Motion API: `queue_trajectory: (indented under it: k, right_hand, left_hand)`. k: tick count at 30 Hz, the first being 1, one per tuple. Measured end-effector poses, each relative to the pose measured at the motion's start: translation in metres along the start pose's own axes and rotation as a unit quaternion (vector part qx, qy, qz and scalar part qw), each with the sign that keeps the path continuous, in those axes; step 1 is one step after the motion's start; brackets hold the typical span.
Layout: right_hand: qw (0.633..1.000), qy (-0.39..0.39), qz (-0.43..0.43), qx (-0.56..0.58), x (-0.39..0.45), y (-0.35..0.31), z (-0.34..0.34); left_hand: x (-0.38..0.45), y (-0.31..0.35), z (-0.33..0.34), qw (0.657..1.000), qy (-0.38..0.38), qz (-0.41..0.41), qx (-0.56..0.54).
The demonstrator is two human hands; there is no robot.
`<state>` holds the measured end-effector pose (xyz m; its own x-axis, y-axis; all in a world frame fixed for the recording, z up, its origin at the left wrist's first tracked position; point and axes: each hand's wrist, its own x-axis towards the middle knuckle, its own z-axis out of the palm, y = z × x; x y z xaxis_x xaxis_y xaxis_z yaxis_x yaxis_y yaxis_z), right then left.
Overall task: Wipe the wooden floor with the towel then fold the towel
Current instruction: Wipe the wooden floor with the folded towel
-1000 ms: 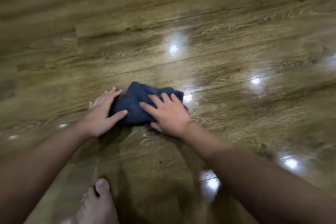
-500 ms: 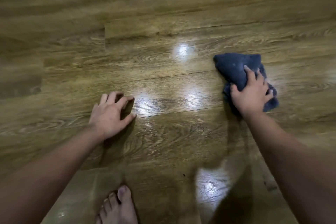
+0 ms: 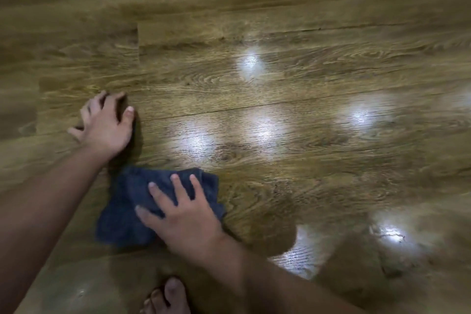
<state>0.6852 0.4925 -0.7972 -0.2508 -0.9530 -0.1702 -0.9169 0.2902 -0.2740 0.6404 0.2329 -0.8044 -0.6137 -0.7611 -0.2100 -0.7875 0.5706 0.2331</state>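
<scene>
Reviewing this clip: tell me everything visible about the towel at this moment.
The towel is a dark blue, soft-looking cloth, bunched and rumpled rather than folded, lying flat on the wooden floor near the person. The right hand presses on its right part with fingers spread. The left forearm crosses just beside its upper left edge; contact there is unclear.

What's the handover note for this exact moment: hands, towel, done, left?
Right hand: fingers spread flat, pressing the dark blue towel onto the wooden floor.
Left hand: resting on the bare floor beyond the towel, holding nothing.
Towel: bunched, unfolded, just ahead of the bare foot.
Done: wiping is in progress; how much is covered can't be told.
Left: finish wiping, then fold the towel.
</scene>
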Motion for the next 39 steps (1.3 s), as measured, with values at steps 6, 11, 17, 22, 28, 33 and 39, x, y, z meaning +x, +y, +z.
queue_trajectory:
  k: [6, 11, 17, 22, 28, 33, 39]
  right_hand:
    - [0.993, 0.002, 0.121, -0.004, 0.022, 0.143, -0.051]
    - [0.918, 0.134, 0.374, 0.016, 0.054, 0.273, -0.109]
    - [0.805, 0.218, 0.546, 0.076, 0.089, 0.29, -0.113]
    - [0.87, 0.194, 0.451, 0.054, 0.105, 0.194, -0.089]
    - [0.986, 0.004, 0.165, 0.008, 0.092, 0.026, -0.047]
    - [0.994, -0.027, 0.103, 0.011, 0.1, 0.072, -0.061]
    - [0.979, 0.063, 0.19, 0.036, 0.174, 0.203, -0.11]
  left_hand:
    - [-0.017, -0.034, -0.003, 0.994, 0.036, 0.104, 0.018]
    - [-0.015, -0.04, 0.005, 0.989, 0.058, 0.127, 0.046]
    - [-0.013, -0.042, 0.007, 0.988, 0.067, 0.129, 0.049]
    - [-0.015, -0.048, 0.01, 0.985, 0.113, 0.115, -0.058]
    - [-0.013, -0.046, -0.001, 0.986, 0.117, 0.046, -0.114]
    - [-0.008, -0.047, -0.002, 0.993, 0.081, 0.031, -0.075]
    - [-0.01, -0.047, 0.001, 0.992, 0.095, 0.032, -0.073]
